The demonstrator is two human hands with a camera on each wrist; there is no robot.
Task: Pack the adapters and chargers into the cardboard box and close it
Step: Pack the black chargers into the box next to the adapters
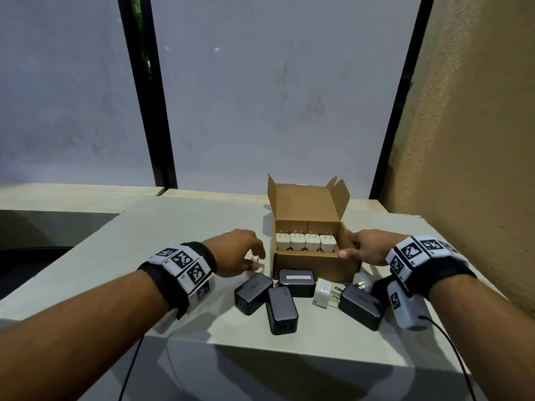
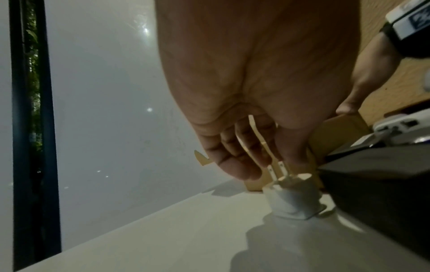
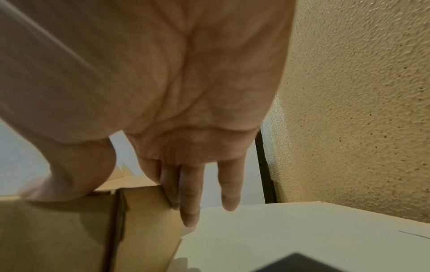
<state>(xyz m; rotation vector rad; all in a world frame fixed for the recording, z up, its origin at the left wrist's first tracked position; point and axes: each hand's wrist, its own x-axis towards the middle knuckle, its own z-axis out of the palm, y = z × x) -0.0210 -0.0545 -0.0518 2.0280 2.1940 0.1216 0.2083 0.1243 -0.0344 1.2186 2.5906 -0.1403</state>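
Observation:
The open cardboard box stands mid-table with its lid up, and several white adapters sit in a row inside, prongs up. My right hand grips the box's front right corner, thumb on the front rim and fingers down the right wall. Left of the box, my left hand curls over a small white adapter that stands on the table, with fingers and thumb pinching its prongs. Several black chargers lie in front of the box. Two white adapters lie among them.
The pale table ends in a front edge just below the chargers. A textured tan wall stands close on the right. Frosted glass with dark frames runs behind. Wrist-camera cables hang over the front edge.

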